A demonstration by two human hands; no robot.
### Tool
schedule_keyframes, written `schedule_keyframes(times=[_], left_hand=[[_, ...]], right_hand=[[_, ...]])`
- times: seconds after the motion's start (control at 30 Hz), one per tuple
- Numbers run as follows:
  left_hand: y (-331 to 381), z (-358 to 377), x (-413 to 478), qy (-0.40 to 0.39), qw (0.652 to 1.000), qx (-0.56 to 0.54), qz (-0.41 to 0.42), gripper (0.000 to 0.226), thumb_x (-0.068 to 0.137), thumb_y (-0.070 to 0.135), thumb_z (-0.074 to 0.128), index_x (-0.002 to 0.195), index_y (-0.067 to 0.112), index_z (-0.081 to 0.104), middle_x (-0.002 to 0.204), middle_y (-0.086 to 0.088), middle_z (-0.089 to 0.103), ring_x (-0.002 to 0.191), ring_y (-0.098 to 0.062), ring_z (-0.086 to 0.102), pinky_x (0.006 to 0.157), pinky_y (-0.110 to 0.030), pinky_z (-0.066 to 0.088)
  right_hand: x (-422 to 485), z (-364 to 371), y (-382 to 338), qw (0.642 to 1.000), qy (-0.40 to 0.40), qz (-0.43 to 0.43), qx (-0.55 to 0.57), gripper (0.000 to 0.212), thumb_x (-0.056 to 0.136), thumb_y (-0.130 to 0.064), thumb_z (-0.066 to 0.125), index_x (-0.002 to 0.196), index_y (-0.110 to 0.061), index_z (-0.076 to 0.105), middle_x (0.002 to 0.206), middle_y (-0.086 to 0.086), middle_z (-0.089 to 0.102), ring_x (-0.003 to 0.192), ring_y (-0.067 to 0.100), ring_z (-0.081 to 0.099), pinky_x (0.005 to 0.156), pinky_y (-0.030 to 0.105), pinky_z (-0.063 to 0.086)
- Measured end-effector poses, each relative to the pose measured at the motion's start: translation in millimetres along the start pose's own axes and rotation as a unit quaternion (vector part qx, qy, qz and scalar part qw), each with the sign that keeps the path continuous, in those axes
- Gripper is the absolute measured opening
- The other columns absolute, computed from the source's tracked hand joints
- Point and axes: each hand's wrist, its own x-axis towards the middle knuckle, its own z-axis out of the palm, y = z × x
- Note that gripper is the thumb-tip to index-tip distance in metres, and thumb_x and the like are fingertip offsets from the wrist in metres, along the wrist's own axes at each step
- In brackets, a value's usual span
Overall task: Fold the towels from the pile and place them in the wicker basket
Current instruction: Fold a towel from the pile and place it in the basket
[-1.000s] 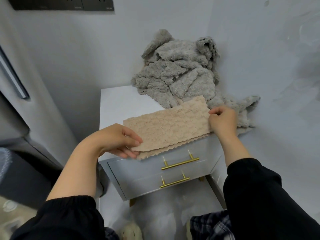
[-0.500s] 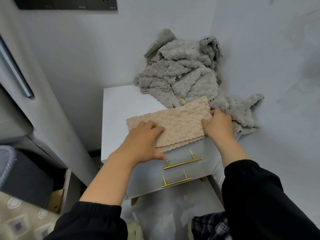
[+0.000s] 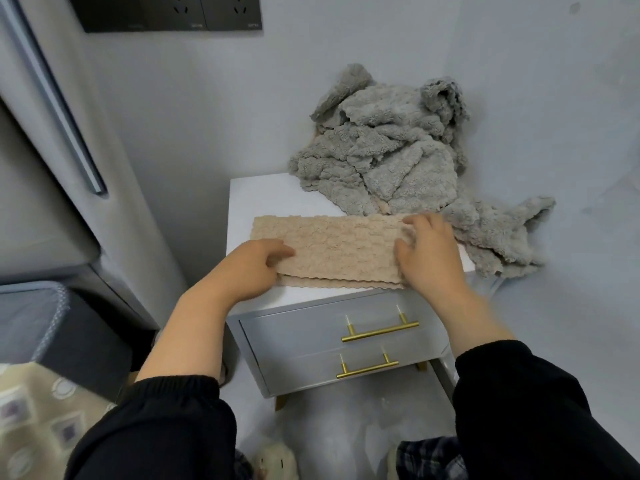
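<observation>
A beige towel (image 3: 339, 247), folded into a long strip, lies flat across the front of the white nightstand top (image 3: 256, 199). My left hand (image 3: 249, 268) is at its left near corner, fingers curled onto the towel's edge and pinching it. My right hand (image 3: 429, 254) rests on the towel's right end with spread fingers pressing down. Behind them, a crumpled pile of grey towels (image 3: 391, 157) fills the back right corner of the nightstand and spills over its right side.
The nightstand has two drawers with gold bar handles (image 3: 379, 329). Walls close in behind and to the right. A tall grey appliance (image 3: 52, 168) stands at the left, with a dark bin (image 3: 41, 327) below it. A black socket panel (image 3: 173, 12) hangs on the wall above.
My left hand slid from the towel's middle to its left near corner. My right hand shifted onto the right end. The towel now lies straighter across the nightstand; the camera tilted.
</observation>
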Motion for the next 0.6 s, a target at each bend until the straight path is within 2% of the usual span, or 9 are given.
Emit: schedule_keyframes(times=[0.1, 0.17, 0.23, 0.3, 0.4, 0.5, 0.6], left_hand=[[-4.5, -5.8, -4.0, 0.046, 0.999, -0.027, -0.005, 0.040, 0.085, 0.009, 0.060, 0.121, 0.026, 0.063, 0.133, 0.006, 0.056, 0.116, -0.008, 0.052, 0.096, -0.019, 0.036], [-6.5, -5.6, -5.8, 0.053, 0.999, -0.009, -0.011, 0.038, 0.081, 0.017, 0.070, 0.117, 0.026, 0.065, 0.129, 0.006, 0.059, 0.113, -0.009, 0.054, 0.093, -0.019, 0.037], [-6.3, -5.1, -7.6, 0.048, 0.999, 0.001, -0.012, 0.040, 0.078, 0.019, 0.075, 0.116, 0.025, 0.065, 0.129, 0.007, 0.058, 0.114, -0.009, 0.053, 0.091, -0.018, 0.036], [-6.1, -6.3, -9.3, 0.045, 0.999, 0.012, -0.004, 0.041, 0.076, 0.018, 0.075, 0.115, 0.026, 0.065, 0.130, 0.009, 0.057, 0.115, -0.009, 0.053, 0.089, -0.016, 0.034], [-7.3, -5.4, -9.2, 0.060, 0.998, 0.024, 0.014, 0.037, 0.076, 0.008, 0.071, 0.111, 0.022, 0.068, 0.128, 0.006, 0.059, 0.114, -0.011, 0.055, 0.092, -0.019, 0.039], [-5.4, -6.1, -8.4, 0.107, 0.994, 0.009, 0.025, 0.025, 0.077, -0.001, 0.064, 0.090, 0.017, 0.074, 0.110, 0.002, 0.065, 0.099, -0.014, 0.062, 0.090, -0.032, 0.049], [-2.9, -11.0, -8.5, 0.153, 0.987, 0.006, 0.040, 0.023, 0.077, -0.002, 0.060, 0.080, 0.017, 0.074, 0.090, 0.003, 0.065, 0.095, -0.014, 0.056, 0.087, -0.037, 0.048]], right_hand=[[-9.8, 0.6, -24.3, 0.992, -0.069, -0.091, 0.056, 0.035, 0.092, -0.026, 0.057, 0.124, -0.011, 0.058, 0.124, 0.006, 0.057, 0.118, 0.021, 0.045, 0.096, 0.029, 0.035], [-17.7, 4.0, -38.1, 0.980, -0.132, -0.132, 0.067, 0.036, 0.089, -0.033, 0.062, 0.120, -0.014, 0.061, 0.121, 0.001, 0.060, 0.115, 0.016, 0.046, 0.093, 0.026, 0.036], [-23.6, 9.3, -46.9, 0.972, -0.163, -0.159, 0.051, 0.039, 0.085, -0.036, 0.066, 0.118, -0.016, 0.062, 0.120, -0.002, 0.060, 0.113, 0.014, 0.047, 0.092, 0.025, 0.036], [-26.8, 15.1, -51.5, 0.969, -0.173, -0.171, 0.033, 0.037, 0.084, -0.033, 0.068, 0.116, -0.015, 0.062, 0.117, -0.003, 0.060, 0.110, 0.014, 0.047, 0.088, 0.023, 0.036], [-27.6, 21.8, -51.5, 0.971, -0.173, -0.166, 0.025, 0.022, 0.085, -0.024, 0.066, 0.105, -0.015, 0.061, 0.107, -0.004, 0.059, 0.103, 0.013, 0.047, 0.080, 0.024, 0.037], [-26.0, 24.6, -49.8, 0.973, -0.163, -0.159, 0.027, 0.006, 0.086, -0.014, 0.061, 0.092, -0.014, 0.061, 0.091, -0.006, 0.053, 0.091, 0.012, 0.046, 0.071, 0.024, 0.034], [-24.3, 24.1, -50.3, 0.978, -0.142, -0.147, 0.043, 0.004, 0.086, -0.011, 0.059, 0.085, -0.014, 0.061, 0.085, -0.007, 0.053, 0.082, 0.012, 0.047, 0.067, 0.025, 0.035]])
